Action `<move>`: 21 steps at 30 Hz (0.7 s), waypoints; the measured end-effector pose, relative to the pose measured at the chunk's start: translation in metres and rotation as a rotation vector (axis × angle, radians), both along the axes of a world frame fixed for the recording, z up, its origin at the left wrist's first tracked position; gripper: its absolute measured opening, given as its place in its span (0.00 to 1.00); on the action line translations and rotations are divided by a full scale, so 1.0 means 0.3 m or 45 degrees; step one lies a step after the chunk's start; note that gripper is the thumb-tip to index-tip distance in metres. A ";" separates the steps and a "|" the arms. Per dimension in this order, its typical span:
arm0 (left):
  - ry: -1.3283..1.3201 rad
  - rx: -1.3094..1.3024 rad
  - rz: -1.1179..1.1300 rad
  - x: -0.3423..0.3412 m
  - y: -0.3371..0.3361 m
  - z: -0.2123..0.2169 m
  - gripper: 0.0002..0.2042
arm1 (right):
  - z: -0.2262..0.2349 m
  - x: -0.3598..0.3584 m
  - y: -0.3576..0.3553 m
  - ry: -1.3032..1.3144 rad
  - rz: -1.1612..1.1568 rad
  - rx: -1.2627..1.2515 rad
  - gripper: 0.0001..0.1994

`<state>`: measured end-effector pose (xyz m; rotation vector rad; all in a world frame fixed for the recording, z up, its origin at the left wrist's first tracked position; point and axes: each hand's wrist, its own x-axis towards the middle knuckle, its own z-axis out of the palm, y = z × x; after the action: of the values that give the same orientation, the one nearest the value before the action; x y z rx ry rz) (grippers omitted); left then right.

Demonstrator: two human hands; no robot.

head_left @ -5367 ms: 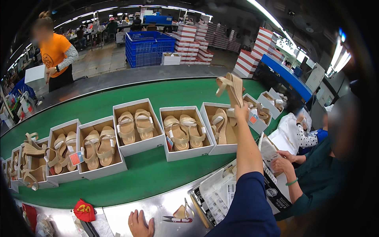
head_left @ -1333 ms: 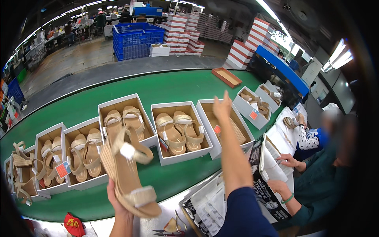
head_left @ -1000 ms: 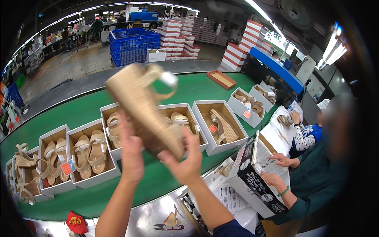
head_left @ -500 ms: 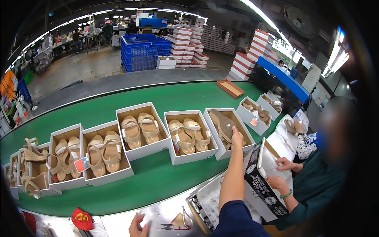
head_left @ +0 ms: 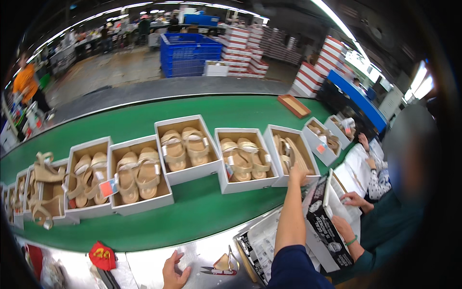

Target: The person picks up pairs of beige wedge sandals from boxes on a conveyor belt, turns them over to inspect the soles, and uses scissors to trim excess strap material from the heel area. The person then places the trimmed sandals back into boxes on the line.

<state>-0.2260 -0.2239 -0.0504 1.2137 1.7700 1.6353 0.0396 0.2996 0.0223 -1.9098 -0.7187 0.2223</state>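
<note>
My right hand (head_left: 299, 174) reaches into an open white shoebox (head_left: 275, 179) and grips a beige wedge sandal (head_left: 295, 153). That sandal is tilted on its side, its sole edge upward, next to its mate (head_left: 282, 150). My fingers are partly hidden by the hand itself. Low over the metal table (head_left: 149, 262), my left hand (head_left: 175, 270) is open with thumb and fingers apart, holding nothing. To the right of it lie thread snips (head_left: 219, 271) beside a small tan piece. Left of my right hand, another white box (head_left: 250, 184) holds a pair of beige sandals (head_left: 245, 159).
A green conveyor belt (head_left: 192, 197) carries more sandal boxes (head_left: 139, 204) across the view. A red cap-like item (head_left: 102, 255) lies at lower left. Close on my right, a co-worker in a dark green sleeve (head_left: 385, 241) handles a carton (head_left: 327, 226). A brown lid (head_left: 293, 106) lies at the belt's far side.
The sandal in my right hand has turned from sole-facing to standing on its side, lower in the box. The whole view has shifted, moving the boxes rightward. My left hand remains low over the table.
</note>
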 end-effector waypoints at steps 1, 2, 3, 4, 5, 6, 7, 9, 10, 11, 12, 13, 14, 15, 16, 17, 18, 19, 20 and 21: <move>0.073 -0.015 0.071 -0.004 0.005 0.023 0.36 | -0.037 -0.022 -0.011 0.518 0.265 -0.095 0.34; 0.115 -0.048 0.085 -0.008 -0.006 0.035 0.36 | -0.075 -0.037 -0.025 1.038 0.521 -0.219 0.34; 0.129 -0.036 0.036 -0.005 0.015 0.040 0.36 | -0.151 0.106 0.028 1.131 0.595 -0.190 0.33; 0.134 -0.010 -0.016 -0.003 0.032 0.038 0.36 | -0.190 0.260 0.102 1.209 0.671 -0.151 0.32; 0.204 -0.016 0.019 -0.012 0.025 0.032 0.35 | -0.177 0.233 0.139 1.210 0.579 -0.205 0.31; 0.223 -0.039 0.040 -0.015 0.013 0.030 0.35 | -0.137 0.195 0.168 1.200 0.489 -0.254 0.30; 0.235 -0.038 0.046 -0.018 0.007 0.033 0.35 | -0.106 0.227 0.191 1.108 0.591 -0.207 0.28; 0.220 -0.040 0.109 -0.021 -0.001 0.058 0.29 | -0.020 0.142 0.210 1.044 0.754 -0.138 0.25; 0.235 -0.057 0.124 -0.017 0.000 0.054 0.29 | 0.080 0.084 0.182 1.066 0.803 -0.106 0.24; 0.245 -0.066 0.119 -0.008 -0.003 0.041 0.28 | 0.193 0.034 0.149 1.005 0.883 -0.068 0.22; 0.252 -0.077 0.104 -0.004 -0.009 0.036 0.28 | 0.262 -0.017 0.137 0.941 0.952 -0.030 0.20; 0.225 -0.036 0.168 -0.002 0.004 0.076 0.24 | 0.288 -0.026 0.176 0.953 0.999 0.045 0.19; 0.256 -0.020 0.169 -0.001 0.005 0.075 0.24 | 0.321 -0.024 0.231 0.965 1.048 0.122 0.18; 0.289 -0.003 0.174 0.000 0.007 0.067 0.24 | 0.350 -0.042 0.274 0.978 1.101 0.199 0.17; 0.330 0.002 0.193 -0.005 0.007 0.062 0.24 | 0.371 -0.115 0.280 0.909 1.148 0.186 0.16; 0.352 0.000 0.206 -0.009 0.004 0.068 0.23 | 0.408 -0.231 0.245 0.846 1.202 0.168 0.16; 0.353 0.006 0.207 -0.013 0.005 0.074 0.23 | 0.440 -0.334 0.218 0.774 1.245 0.159 0.15; 0.347 0.019 0.198 -0.017 0.008 0.080 0.23 | 0.460 -0.418 0.216 0.874 1.344 0.166 0.16; 0.344 0.028 0.192 -0.021 0.010 0.085 0.23 | 0.474 -0.515 0.213 0.979 1.446 0.168 0.16; 0.342 -0.011 0.200 -0.022 0.009 0.087 0.23 | 0.489 -0.645 0.183 1.006 1.518 0.120 0.16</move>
<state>-0.2328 -0.2211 -0.0242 1.3749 2.0806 1.6074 -0.1539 0.3544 0.1691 -0.9271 -1.1628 1.5304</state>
